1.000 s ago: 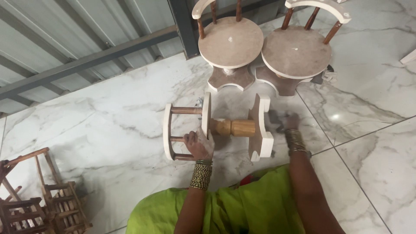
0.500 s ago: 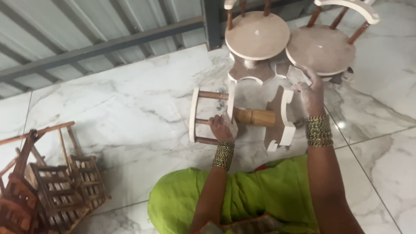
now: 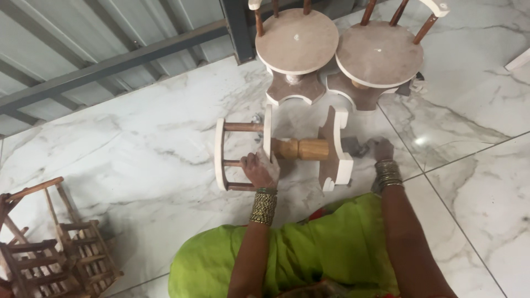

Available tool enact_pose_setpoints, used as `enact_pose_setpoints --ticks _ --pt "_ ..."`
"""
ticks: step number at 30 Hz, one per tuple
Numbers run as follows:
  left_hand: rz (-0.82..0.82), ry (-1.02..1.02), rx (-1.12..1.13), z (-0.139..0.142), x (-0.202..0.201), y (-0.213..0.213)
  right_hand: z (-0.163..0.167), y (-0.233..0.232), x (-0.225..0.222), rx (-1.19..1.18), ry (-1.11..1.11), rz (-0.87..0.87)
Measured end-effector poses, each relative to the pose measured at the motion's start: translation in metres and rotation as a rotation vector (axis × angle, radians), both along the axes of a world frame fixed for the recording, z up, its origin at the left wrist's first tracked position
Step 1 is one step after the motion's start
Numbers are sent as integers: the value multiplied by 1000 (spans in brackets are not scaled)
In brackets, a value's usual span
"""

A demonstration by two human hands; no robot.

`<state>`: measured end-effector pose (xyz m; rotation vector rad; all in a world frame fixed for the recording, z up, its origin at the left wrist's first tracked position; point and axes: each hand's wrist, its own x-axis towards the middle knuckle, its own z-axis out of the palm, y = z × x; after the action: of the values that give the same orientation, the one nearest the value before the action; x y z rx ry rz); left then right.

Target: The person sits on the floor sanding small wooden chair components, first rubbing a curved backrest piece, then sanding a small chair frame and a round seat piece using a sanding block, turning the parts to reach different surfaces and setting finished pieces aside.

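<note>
On the marble floor (image 3: 138, 143), a small wooden chair (image 3: 281, 152) lay on its side, the left hand (image 3: 260, 170) closed around its seat edge to steady it, while the right hand (image 3: 380, 150) rested beside its base, fingers curled, grip unclear.

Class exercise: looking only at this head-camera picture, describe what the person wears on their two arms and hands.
Both forearms are bare, with no sleeves showing. The left hand has a wide stack of gold and dark beaded bangles at the wrist. The right hand wears a stack of darker metallic bangles. No gloves; rings cannot be made out. Bright green cloth covers the lap below the arms.
</note>
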<state>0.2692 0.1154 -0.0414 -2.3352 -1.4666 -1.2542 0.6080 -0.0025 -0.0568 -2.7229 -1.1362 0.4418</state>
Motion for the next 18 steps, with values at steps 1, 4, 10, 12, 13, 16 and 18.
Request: enact_pose_setpoints --ticks 1,4,10,12,13,16,18 --pt "4 7 12 -1 3 1 0 2 -2 -9 -36 -13" --pt "9 28 -2 -3 9 1 -3 9 -7 -46 -90 -12" --pt "21 28 24 -5 12 -1 -14 8 -7 -137 -165 61" --pt "11 12 33 -5 11 -3 -16 2 -5 -154 -238 27" --pt "2 4 37 -4 10 -3 -16 -2 -4 -165 -273 5" --pt "11 16 -25 -4 7 -5 -12 -16 2 83 -20 -185" --pt "-2 -2 -16 -4 4 -6 -8 -26 4 279 12 -253"
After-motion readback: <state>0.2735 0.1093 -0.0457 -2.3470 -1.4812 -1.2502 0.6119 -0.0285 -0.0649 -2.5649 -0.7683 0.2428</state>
